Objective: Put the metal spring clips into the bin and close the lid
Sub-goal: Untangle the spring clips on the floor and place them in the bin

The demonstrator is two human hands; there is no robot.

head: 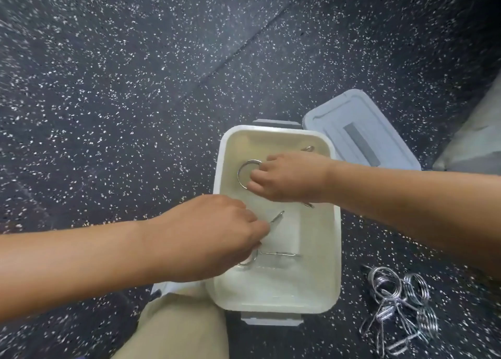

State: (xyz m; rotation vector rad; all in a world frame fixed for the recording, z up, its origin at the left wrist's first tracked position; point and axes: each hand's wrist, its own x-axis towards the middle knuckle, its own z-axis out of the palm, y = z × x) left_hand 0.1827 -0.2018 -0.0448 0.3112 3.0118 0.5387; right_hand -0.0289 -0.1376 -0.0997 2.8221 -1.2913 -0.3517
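Note:
A white open bin (334, 263) stands on the dark speckled floor. Both hands reach into it from above. My right hand (292, 178) is shut on a metal spring clip (244, 173) whose round coil sticks out to the left of the fingers. My left hand (217, 234) is shut on another spring clip (276, 220), its wire handles poking out to the right over the bin's bottom. A pile of several more spring clips (401, 301) lies on the floor right of the bin. The grey lid (360, 131) lies off the bin at its far right corner.
My knee in tan trousers (179, 329) is just in front of the bin's near left corner. A grey object (474, 141) sits at the right edge of view. The bin has grey latches at its near and far ends.

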